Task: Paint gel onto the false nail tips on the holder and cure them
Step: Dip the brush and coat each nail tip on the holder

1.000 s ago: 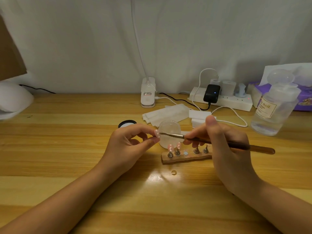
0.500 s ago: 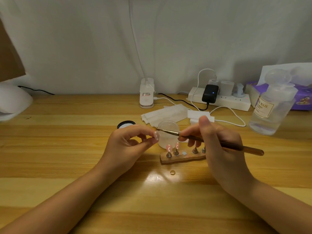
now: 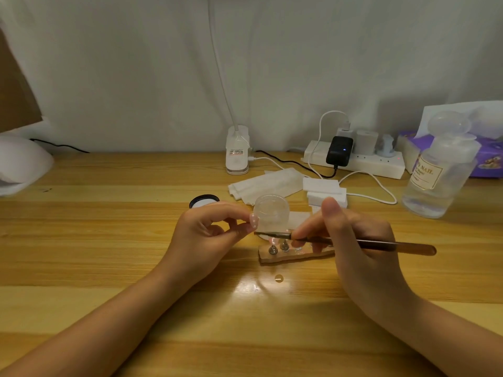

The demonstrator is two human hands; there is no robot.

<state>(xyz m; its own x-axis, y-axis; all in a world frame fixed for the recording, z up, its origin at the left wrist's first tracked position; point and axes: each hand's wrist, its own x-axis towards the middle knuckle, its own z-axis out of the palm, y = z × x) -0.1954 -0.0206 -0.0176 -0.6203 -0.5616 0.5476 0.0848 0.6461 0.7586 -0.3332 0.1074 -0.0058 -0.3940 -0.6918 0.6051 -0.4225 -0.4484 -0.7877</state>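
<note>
now left hand (image 3: 206,235) pinches a nail tip (image 3: 253,221); right hand (image 3: 362,240) grips the brush (image 3: 353,242).

A home nail-craft desk. A wooden table (image 3: 81,240) stands against a cloth-draped wall (image 3: 136,63). Beyond the fingers (image 3: 236,213) lie a clip-on lamp (image 3: 237,153), a power strip (image 3: 381,165) with plugged-in chargers, folded wipes (image 3: 266,183) and white sponge blocks (image 3: 324,190). To the far right of the fingers stand a labelled nail-liquid pump bottle (image 3: 435,180) and a purple tissue box (image 3: 487,159).
</note>
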